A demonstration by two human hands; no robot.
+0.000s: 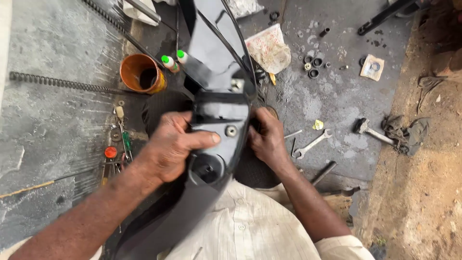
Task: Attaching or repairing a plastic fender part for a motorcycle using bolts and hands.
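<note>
Both hands are clamped on the black panel [216,91], left hand [171,147] wrapped over its near end beside the bolt [231,130], right hand [266,137] gripping its far edge, while the spanner [312,144] lies unused right of the panel, fitting apparently unfinished.

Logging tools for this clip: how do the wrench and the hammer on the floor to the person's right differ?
The wrench is bright bare metal with open jaws at both ends; the hammer has a dark head on a pale handle. The wrench lies nearer the right hand; the hammer lies farther out, beside a crumpled rag. Both lie flat and untouched on the concrete floor.
</note>
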